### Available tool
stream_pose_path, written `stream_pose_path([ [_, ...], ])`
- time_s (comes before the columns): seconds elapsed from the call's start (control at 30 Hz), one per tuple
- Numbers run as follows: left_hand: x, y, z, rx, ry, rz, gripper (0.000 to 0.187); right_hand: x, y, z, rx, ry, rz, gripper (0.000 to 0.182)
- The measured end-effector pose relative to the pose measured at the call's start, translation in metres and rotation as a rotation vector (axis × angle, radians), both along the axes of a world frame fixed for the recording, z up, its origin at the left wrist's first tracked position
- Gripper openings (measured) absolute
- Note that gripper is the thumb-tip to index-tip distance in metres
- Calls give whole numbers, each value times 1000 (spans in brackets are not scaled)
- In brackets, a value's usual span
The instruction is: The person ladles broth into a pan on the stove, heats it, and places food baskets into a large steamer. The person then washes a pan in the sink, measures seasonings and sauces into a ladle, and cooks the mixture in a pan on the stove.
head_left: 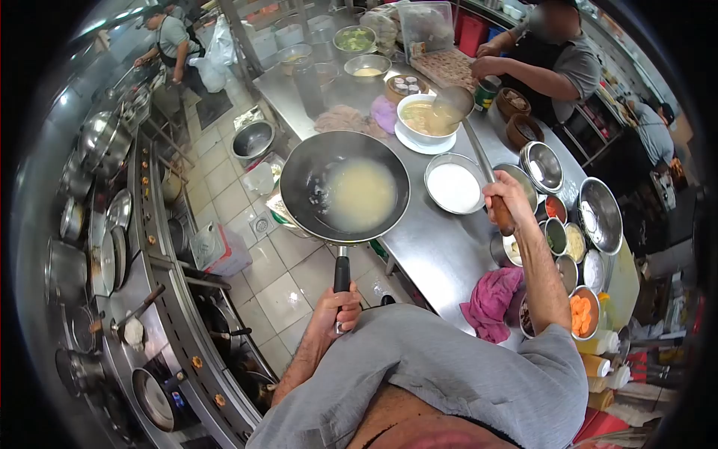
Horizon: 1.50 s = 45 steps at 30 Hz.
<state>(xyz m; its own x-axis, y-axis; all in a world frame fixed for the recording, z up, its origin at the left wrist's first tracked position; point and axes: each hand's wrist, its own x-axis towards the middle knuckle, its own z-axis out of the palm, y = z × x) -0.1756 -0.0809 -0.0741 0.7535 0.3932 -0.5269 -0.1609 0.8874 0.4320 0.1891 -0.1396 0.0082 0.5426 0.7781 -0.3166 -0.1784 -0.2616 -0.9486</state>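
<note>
My left hand (336,310) is closed around the black handle of a dark wok (299,183), which holds some cloudy pale liquid (363,193). In my right hand (510,196) is the wooden handle of a long metal ladle (480,153). The ladle's bowl is over a white bowl of soup (428,120) that stands on a white plate (426,144). Just left of my right hand, a metal bowl (455,184) with white contents rests on the steel table (426,258).
A co-worker (550,63) stands across the table near bamboo steamers (512,103). Metal bowls (600,215), a pink cloth (493,305) and sliced carrots (581,314) lie to the right. Stoves (168,322) line the left side; another person (170,45) is far back.
</note>
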Motion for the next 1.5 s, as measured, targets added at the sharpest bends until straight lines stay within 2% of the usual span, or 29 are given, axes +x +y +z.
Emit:
stream_pose_path([
  [0.1, -2, -14, -1, -15, 8, 65, 19, 2, -5, -9, -57, -97, 17, 55],
  [0.2, -4, -28, -1, -33, 5, 139, 19, 12, -11, -40, -158, -442, 122, 57],
  [0.23, -5, -33, -1, -42, -4, 165, 18, 15, -15, -54, -156, -443, 144, 57],
  [0.3, -8, -42, -3, -51, -20, 205, 18, 17, -25, -76, -29, -1317, 100, 57],
  [0.33, -11, -47, -4, -56, -38, 226, 18, -4, -28, -50, -231, -1155, 121, 58],
  [0.37, -14, -51, -4, -60, -38, 249, 18, -12, -31, -44, -222, -1157, 144, 58],
  [0.47, -23, -66, -2, -56, -40, 301, 16, -30, -38, -30, -145, -892, 214, 58],
  [0.5, -27, -72, -5, -59, -46, 354, 16, -34, -41, -26, -124, -902, 265, 58],
  [0.57, -41, -85, -17, -108, -92, 359, 13, -49, -42, -19, 72, -346, 354, 60],
  [0.63, -54, -100, -22, -173, -180, 411, 14, -84, -45, 5, 48, -59, 400, 63],
  [0.73, -80, -133, -21, -124, -273, 488, 14, -115, -43, -14, 147, 226, 734, 61],
  [0.8, -103, -162, -26, -49, -289, 591, 14, -153, -43, -21, 106, 376, 931, 57],
  [0.97, -159, -242, -20, 74, -236, 772, 16, -276, -74, -28, -104, 319, 1278, 51],
  [1.03, -180, -278, -16, 74, -203, 879, 17, -326, -101, -32, -195, 428, 1328, 52],
  [1.2, -248, -356, -27, 93, -129, 1167, 14, -441, -145, -63, -284, 485, 1666, 57],
  [1.23, -264, -369, -31, 94, -125, 1171, 14, -465, -156, -69, -284, 489, 1670, 57],
  [1.3, -291, -390, -36, 54, -158, 1347, 13, -503, -177, -77, -273, 524, 1807, 61],
  [1.4, -337, -413, -49, 136, -144, 1445, 11, -537, -193, -83, -162, 415, 1838, 62],
  [1.5, -377, -426, -61, 201, -163, 1584, 4, -541, -187, -107, -186, 359, 1838, 61],
])
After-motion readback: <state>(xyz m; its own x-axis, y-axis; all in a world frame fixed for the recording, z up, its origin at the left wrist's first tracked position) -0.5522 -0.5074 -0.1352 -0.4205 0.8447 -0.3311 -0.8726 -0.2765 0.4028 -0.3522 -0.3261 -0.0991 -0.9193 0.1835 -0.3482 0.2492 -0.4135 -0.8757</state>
